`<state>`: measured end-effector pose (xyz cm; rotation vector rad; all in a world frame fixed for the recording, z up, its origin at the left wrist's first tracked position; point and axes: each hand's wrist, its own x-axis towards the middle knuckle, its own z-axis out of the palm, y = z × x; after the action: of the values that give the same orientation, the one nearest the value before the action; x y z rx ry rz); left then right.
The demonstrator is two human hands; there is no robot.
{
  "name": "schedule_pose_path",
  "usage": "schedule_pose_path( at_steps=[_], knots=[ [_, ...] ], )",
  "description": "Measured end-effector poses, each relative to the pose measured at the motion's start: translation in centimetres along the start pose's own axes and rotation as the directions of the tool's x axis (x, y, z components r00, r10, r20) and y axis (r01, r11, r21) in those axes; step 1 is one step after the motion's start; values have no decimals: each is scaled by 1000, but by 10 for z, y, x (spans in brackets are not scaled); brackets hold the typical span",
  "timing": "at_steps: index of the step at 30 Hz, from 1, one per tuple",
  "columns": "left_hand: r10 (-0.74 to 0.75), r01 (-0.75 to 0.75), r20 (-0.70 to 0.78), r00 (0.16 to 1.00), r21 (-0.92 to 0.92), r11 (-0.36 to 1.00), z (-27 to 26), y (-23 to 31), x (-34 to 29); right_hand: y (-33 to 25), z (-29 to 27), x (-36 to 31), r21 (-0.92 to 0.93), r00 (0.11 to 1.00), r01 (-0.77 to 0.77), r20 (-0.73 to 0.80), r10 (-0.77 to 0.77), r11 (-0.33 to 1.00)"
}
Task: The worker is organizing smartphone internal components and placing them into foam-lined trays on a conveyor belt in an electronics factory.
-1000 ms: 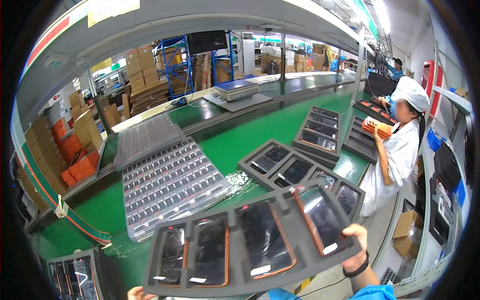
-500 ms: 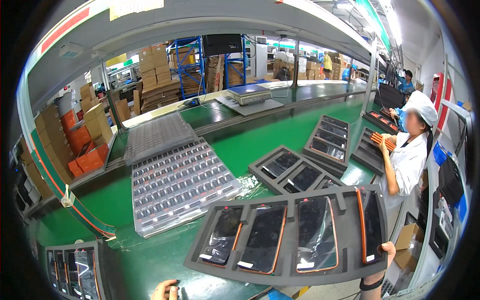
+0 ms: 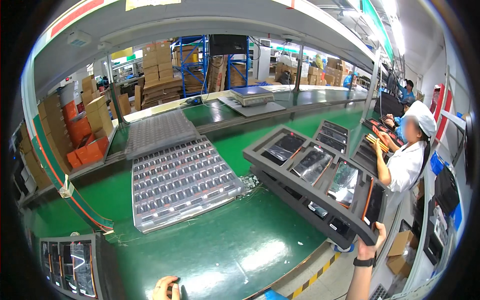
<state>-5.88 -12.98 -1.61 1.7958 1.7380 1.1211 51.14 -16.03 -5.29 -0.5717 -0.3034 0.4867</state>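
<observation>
My right hand, a dark band on its wrist, grips the near right corner of a dark grey foam tray. Several orange-edged phones in clear film lie in the tray's slots. The tray is tilted, its far end up over another foam tray on the green work surface; whether the two touch, I cannot tell. At the lower edge, my left hand holds nothing, its fingers loosely bent and apart. A further foam tray with phones stands at the lower left.
Clear plastic trays of small dark parts sit left of centre on the green surface. A scale stands behind. At right a person in white holds orange-edged pieces beside more foam trays. A post rises at left.
My right hand has carried the tray right and away from me, turning it over the other foam tray. My left hand stays near the lower edge. The person's hands at right have moved.
</observation>
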Motion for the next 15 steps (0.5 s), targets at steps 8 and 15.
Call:
schedule_pose_path(
  at_steps=[8,15],
  knots=[
    [14,-14,-6,1000,16,1000,3,-3,-5,19,-18,22,-235,973,-217,25,229,948],
    [72,-72,23,997,41,997,8,-2,-4,29,-31,19,-261,996,-85,-15,84,962]
  ],
)
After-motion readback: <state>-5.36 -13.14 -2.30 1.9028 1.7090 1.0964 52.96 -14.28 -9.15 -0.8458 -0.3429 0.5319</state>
